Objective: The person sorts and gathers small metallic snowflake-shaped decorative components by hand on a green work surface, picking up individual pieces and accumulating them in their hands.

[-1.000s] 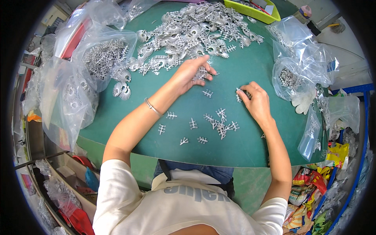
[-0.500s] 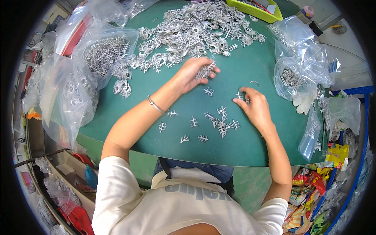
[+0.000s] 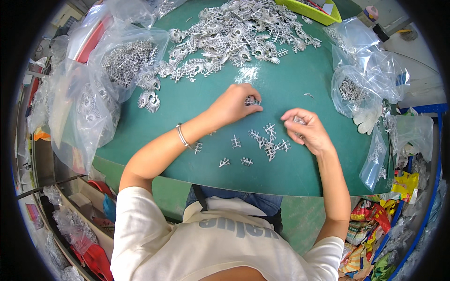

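My left hand [image 3: 238,105] is curled around a bunch of small silver branch-shaped metal pieces [image 3: 253,100], low over the green table [image 3: 197,174]. To its right, my right hand [image 3: 308,130] has its fingers closed on similar pieces [image 3: 299,124], partly hidden by the fingers. Between and below the hands lies a loose cluster of joined-looking branch pieces [image 3: 270,146]. Single branch pieces [image 3: 236,141] are spread to the cluster's left, one partly covered by my left wrist. A white powdery patch [image 3: 247,73] marks the table beyond my left hand.
A large heap of silver fan-shaped and branched parts [image 3: 239,33] covers the far side. Clear plastic bags with metal parts [image 3: 126,63] stand at the left; more bags [image 3: 351,89] and a pale glove [image 3: 364,119] lie at the right. A yellow-green basket [image 3: 323,18] sits at the far right.
My left hand has drawn nearer and turned knuckles-up, uncovering the white patch. The single piece formerly below it no longer shows. My right hand has shifted slightly nearer, its fingers curled more.
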Motion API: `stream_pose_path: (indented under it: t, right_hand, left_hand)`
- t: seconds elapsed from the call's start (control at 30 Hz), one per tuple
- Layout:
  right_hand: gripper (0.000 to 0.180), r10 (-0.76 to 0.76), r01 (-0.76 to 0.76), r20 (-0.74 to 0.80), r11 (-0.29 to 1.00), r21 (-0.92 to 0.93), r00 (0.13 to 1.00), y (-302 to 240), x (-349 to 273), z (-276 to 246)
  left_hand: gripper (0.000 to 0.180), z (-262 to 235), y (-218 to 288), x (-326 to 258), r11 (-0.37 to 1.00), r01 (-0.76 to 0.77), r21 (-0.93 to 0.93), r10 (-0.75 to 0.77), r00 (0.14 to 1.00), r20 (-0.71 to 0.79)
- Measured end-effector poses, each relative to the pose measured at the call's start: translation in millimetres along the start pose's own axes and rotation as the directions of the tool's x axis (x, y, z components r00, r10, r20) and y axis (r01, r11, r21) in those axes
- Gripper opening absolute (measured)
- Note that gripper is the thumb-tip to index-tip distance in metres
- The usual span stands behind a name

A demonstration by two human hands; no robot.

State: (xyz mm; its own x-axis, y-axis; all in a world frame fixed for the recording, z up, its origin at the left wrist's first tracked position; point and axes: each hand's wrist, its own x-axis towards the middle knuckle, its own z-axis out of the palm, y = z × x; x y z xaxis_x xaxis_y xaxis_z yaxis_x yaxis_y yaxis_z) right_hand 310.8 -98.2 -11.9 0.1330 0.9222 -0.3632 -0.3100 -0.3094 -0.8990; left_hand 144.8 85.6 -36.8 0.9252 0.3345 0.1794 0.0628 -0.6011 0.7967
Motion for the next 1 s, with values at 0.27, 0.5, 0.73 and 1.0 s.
stream_pose_path:
  t: [0.27, 0.5, 0.73, 1.0]
  right_hand:
    - [0.022, -0.323, 0.204, 0.086, 0.355, -0.912, 0.943, -4, 4, 28]
    - [0.010, -0.388, 0.163, -0.034, 0.463, -0.871, 0.921, -9, 3, 32]
    - [0.023, -0.414, 0.161, -0.032, 0.423, -0.892, 0.910, 3, 12, 27]
    - [0.021, -0.407, 0.117, -0.016, 0.300, -0.947, 0.913, -3, 8, 45]
  left_hand:
    - [0.020, -23, 27, -15, -0.185, 0.328, -0.926, -0.373, 0.849, 0.375]
    - [0.018, -5, 23, -35, 0.906, 0.231, -0.355, -0.203, 0.972, 0.116]
    - [0.020, 5, 42, -44, 0.992, 0.057, 0.113, -0.076, 0.982, 0.170]
    - [0.010, -16, 42, -42, 0.609, 0.534, -0.586, -0.406, 0.845, 0.348]
